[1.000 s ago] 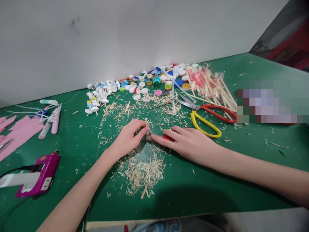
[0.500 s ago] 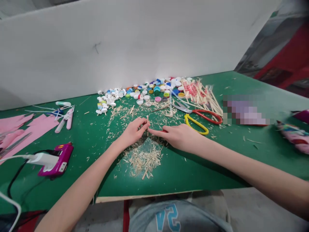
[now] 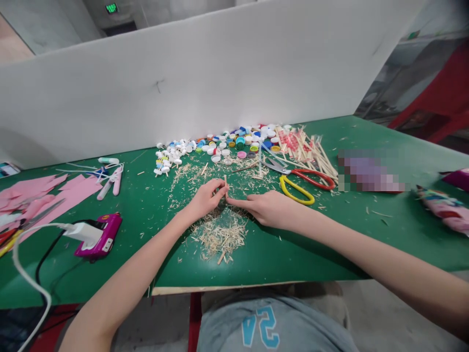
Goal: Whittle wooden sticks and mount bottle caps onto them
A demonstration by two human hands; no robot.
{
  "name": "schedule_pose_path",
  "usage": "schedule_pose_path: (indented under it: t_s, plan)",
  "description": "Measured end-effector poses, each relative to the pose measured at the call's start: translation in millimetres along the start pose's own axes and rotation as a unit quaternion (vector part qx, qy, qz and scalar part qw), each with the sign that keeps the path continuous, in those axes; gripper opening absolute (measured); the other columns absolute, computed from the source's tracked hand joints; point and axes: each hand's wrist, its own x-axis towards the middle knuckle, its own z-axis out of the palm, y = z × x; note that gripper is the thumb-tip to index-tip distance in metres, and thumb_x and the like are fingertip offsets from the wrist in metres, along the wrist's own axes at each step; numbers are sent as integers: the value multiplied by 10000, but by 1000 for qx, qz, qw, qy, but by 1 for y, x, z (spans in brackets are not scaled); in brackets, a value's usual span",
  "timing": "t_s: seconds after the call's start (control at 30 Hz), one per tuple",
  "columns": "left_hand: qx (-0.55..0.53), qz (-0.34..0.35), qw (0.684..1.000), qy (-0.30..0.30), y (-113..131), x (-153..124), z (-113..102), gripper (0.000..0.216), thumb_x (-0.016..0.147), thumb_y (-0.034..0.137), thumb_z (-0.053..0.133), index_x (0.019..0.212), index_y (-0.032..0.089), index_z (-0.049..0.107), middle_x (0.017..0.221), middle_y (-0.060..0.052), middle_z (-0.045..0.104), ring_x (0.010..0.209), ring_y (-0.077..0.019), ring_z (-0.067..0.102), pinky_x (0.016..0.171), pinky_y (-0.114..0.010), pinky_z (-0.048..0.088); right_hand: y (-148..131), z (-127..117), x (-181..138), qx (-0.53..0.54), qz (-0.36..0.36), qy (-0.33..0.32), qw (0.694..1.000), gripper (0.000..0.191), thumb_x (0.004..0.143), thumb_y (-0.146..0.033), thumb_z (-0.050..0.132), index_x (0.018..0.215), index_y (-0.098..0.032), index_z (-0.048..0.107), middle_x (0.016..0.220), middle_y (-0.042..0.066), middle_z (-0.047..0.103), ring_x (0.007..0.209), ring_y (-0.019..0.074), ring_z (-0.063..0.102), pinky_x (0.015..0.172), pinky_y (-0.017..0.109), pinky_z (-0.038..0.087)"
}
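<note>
In the middle of the head view, my left hand (image 3: 207, 198) pinches a short wooden stick (image 3: 225, 181) upright between thumb and fingertips. My right hand (image 3: 269, 208) is close beside it, its index finger stretched out to the lower part of the stick. The other right fingers are curled in, and whatever they hold is hidden. Below both hands lies a heap of pale wood shavings (image 3: 223, 237) on the green table (image 3: 286, 264). Just right of my right hand rest scissors (image 3: 296, 195) with one yellow and one red handle.
Bottle caps (image 3: 240, 142) lie along the white partition (image 3: 220, 73), some with short sticks in them at left. Wrapped wooden sticks (image 3: 311, 151) are behind the scissors. On the left are pink sheets (image 3: 78, 183), glue-stick-like tubes (image 3: 116, 181) and a magenta power strip (image 3: 110, 232) with cables.
The view has shifted, showing more of the left side and the space over the partition. Both hands keep nearly the same pose at the stick; a bit of red at the right fingers no longer shows.
</note>
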Motion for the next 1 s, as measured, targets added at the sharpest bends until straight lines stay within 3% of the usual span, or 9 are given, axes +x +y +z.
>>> schedule_pose_path:
  t_s: [0.27, 0.47, 0.6, 0.83, 1.0]
  plan:
    - [4, -3, 1000, 0, -2, 1, 1, 253, 949, 365, 425, 857, 173, 561, 873, -41, 629, 802, -132, 559, 769, -284, 450, 2, 3, -5, -36, 10, 57, 998, 536, 931, -207, 355, 1452, -286, 453, 777, 6, 551, 504, 51, 58, 496, 239, 50]
    - [16, -13, 1000, -7, -3, 2, 1, 254, 956, 354, 413, 866, 174, 570, 879, -40, 639, 805, -134, 569, 765, -287, 444, 6, 6, -4, -11, -16, 73, 997, 531, 947, -204, 368, 1472, -264, 427, 776, 16, 564, 542, 36, 366, 513, 239, 102]
    - [12, -7, 1000, -8, -2, 2, 2, 256, 954, 339, 414, 841, 169, 568, 842, -32, 617, 796, -134, 560, 768, -287, 442, 6, 5, -4, 14, -18, 63, 998, 539, 948, -199, 364, 1480, -273, 411, 790, 9, 583, 588, 48, 443, 528, 236, 143]
    - [0, -11, 1000, -14, 2, 1, 0, 278, 956, 353, 404, 819, 172, 564, 832, -33, 608, 795, -143, 552, 769, -298, 443, 5, 5, -3, 23, -31, 53, 998, 555, 918, -188, 381, 1465, -263, 433, 775, 9, 577, 575, 48, 427, 522, 237, 160]
    - [-14, -5, 1000, -15, 2, -1, 0, 280, 958, 350, 409, 803, 169, 557, 835, -27, 600, 812, -138, 561, 808, -297, 441, 1, 8, -5, -17, -27, 51, 998, 539, 928, -209, 367, 1441, -354, 449, 740, -6, 540, 478, 38, 242, 511, 252, 70]
